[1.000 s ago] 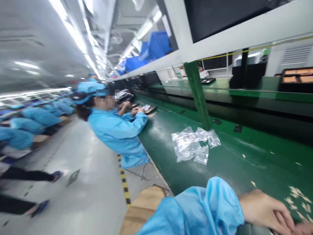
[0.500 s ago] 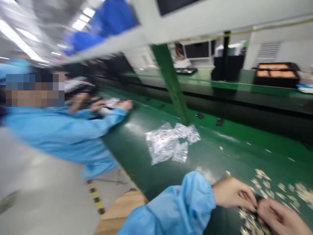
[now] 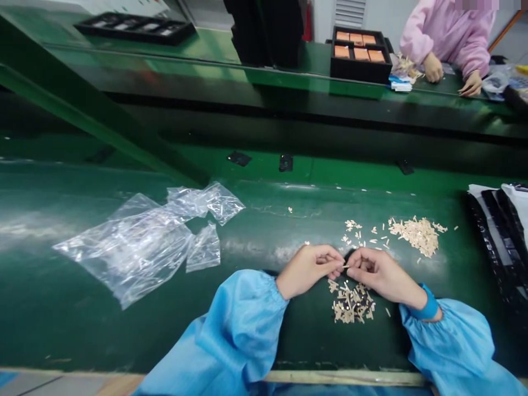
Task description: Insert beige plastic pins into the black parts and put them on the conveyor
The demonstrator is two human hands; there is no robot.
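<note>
**Two hands meet at one small pale strip over a mixed pile**

The left hand (image 3: pixel 311 269) pinches a small, pale, flat strip (image 3: pixel 345 267) between thumb and fingers. The right hand (image 3: pixel 381 272), a blue band (image 3: pixel 429 305) at its wrist, has its fingers curled in, tips at the strip's other end; whether they grip it too, I cannot tell. The strip is just beyond the landmark, a loose near pile of small pale and dark pieces (image 3: pixel 352 305) on the dark green tabletop (image 3: pixel 264 324).

The step in hand seems to be fingertip work on a single piece. The next move probably calls for a light, precise pinch and steady wrists, since so thin a piece could easily slip back among the others.

Beyond the near pile and to its right is a second heap of pale, flat pieces (image 3: pixel 416 235). Well to its left lie crumpled clear plastic bags (image 3: pixel 140 253); far to its right, a stack of black and white items (image 3: pixel 501 231). Far beyond it, a co-worker in pink sleeves (image 3: pixel 418 33) works near a black box of orange blocks (image 3: pixel 361 69).
</note>
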